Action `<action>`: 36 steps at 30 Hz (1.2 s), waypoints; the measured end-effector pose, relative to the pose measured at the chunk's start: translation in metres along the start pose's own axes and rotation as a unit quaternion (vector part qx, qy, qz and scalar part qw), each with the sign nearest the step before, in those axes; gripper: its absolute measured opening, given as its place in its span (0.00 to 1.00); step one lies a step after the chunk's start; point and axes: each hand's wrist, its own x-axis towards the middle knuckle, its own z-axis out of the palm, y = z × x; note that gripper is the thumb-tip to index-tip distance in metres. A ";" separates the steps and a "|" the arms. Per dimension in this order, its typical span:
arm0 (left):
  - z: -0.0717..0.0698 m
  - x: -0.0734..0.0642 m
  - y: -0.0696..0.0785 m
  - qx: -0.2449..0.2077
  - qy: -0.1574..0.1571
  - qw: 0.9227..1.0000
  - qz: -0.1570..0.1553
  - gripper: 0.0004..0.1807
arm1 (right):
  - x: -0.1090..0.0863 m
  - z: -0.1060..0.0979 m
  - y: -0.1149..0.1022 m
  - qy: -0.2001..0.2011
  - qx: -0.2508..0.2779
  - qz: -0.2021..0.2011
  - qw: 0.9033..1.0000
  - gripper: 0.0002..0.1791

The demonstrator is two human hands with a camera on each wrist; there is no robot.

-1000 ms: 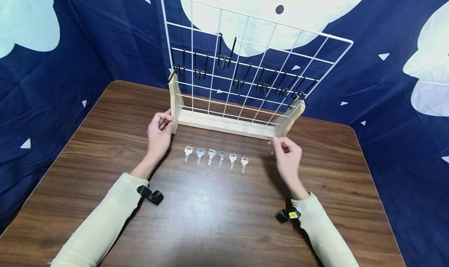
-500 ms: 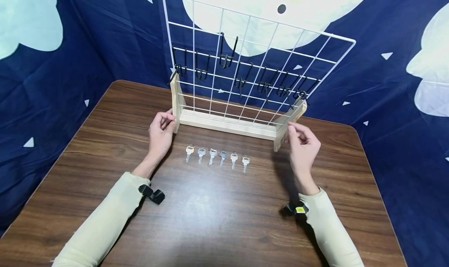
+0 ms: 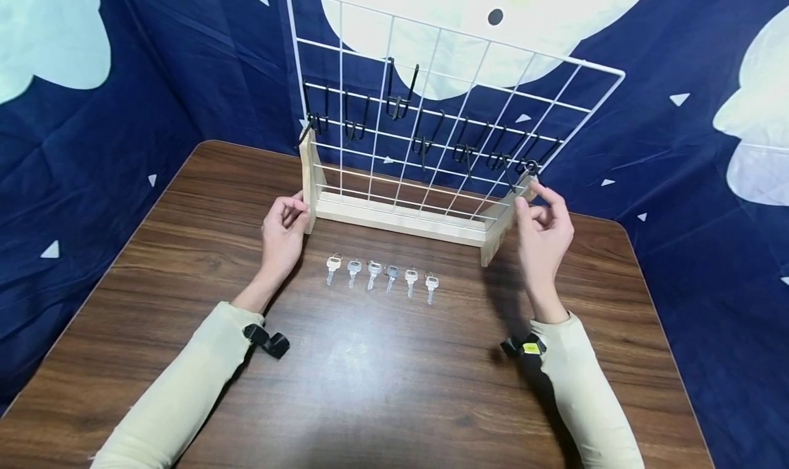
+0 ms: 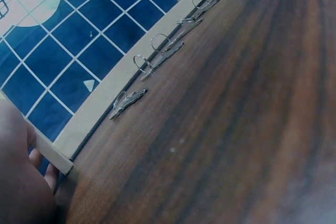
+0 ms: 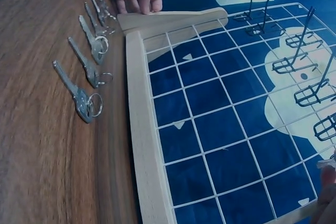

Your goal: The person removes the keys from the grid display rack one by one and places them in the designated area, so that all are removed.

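A white wire grid [image 3: 386, 133] stands upright in a wooden stand [image 3: 397, 218], with several black hooks [image 3: 398, 107] hung on it. My left hand [image 3: 282, 231] touches the outer face of the stand's left side panel [image 3: 307, 174] with bent fingers; they show along the panel in the right wrist view too. At the upper end of the right side panel [image 3: 493, 244] is my right hand [image 3: 545, 242], thumb and index finger slightly apart. A small silvery piece [image 5: 326, 164] shows right at its fingertips, beside the rightmost hook. Several keys [image 3: 373, 272] with rings lie in a row before the stand.
The dark wood-grain table [image 3: 357, 387] carries the stand near its far edge. Behind and at both sides hangs blue cloth [image 3: 185, 65] with white shapes. Black straps [image 3: 265, 340] are on both wrists.
My right hand has moved from the front end of the right side panel up along it to the top, near the rightmost hook. The left hand has stayed at the left panel.
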 end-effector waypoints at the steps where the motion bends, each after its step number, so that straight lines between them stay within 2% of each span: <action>1: 0.000 0.000 0.000 0.000 0.000 1.000 0.000 0.03 | 0.001 0.001 0.000 0.001 -0.007 0.003 1.000 0.18; 10: 0.000 -0.001 0.001 0.001 -0.001 1.000 -0.001 0.03 | 0.006 0.009 -0.001 -0.003 -0.006 0.035 0.999 0.16; 15: 0.001 -0.001 0.000 -0.001 -0.001 1.000 0.002 0.03 | 0.009 0.011 -0.008 -0.023 -0.027 0.051 0.998 0.16; 19: 0.001 -0.001 -0.001 -0.003 0.002 1.000 0.004 0.04 | 0.011 0.016 -0.011 -0.021 -0.034 0.061 0.997 0.15; 27: 0.001 -0.001 0.002 -0.002 0.003 1.000 0.001 0.04 | 0.013 0.022 -0.010 -0.003 0.025 0.081 0.996 0.03; 36: 0.001 0.000 0.001 -0.004 0.004 1.000 0.005 0.05 | 0.011 0.018 -0.010 -0.011 0.108 0.118 0.987 0.04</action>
